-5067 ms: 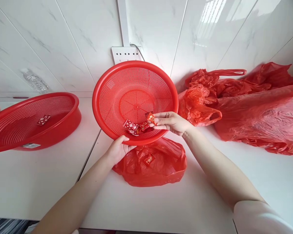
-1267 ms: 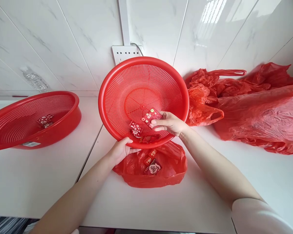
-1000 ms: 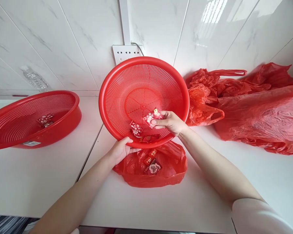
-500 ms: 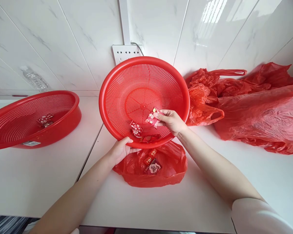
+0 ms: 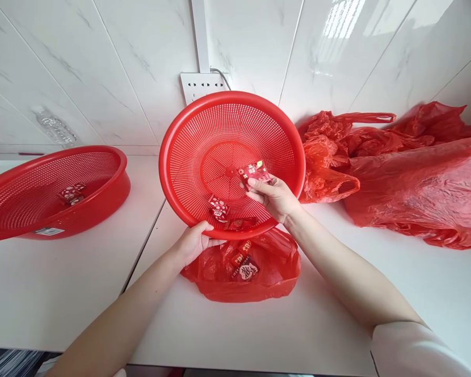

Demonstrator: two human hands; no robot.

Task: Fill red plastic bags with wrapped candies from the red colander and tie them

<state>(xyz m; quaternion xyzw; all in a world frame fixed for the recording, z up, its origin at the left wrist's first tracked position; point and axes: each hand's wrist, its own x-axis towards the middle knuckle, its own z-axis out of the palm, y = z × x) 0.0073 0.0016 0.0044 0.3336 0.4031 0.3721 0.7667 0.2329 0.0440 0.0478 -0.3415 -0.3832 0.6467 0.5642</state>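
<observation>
My left hand [image 5: 197,243] grips the near rim of a red mesh plastic basket [image 5: 232,98], which is tilted toward me. Inside the basket, my right hand [image 5: 273,197] pinches a small red box [image 5: 254,173] with a flower pattern between thumb and fingers. Lower in the basket lie a red-and-white patterned packet [image 5: 219,209] and a darker red packet [image 5: 241,224] by the near rim. Below the rim an open red plastic bag [image 5: 255,291] sits on the white table, with a dark red sweets box [image 5: 248,269] showing inside it.
A second red basket [image 5: 113,183] stands to the left, with small patterned packets [image 5: 71,195] in it. Crumpled red plastic bags [image 5: 419,178] lie along the right. A power strip [image 5: 204,84] is on the tiled wall behind, and a clear bottle [image 5: 55,127] is at back left.
My right hand has turned the small red box and raised it slightly, so more of its patterned face shows. My left hand and the basket have stayed put.
</observation>
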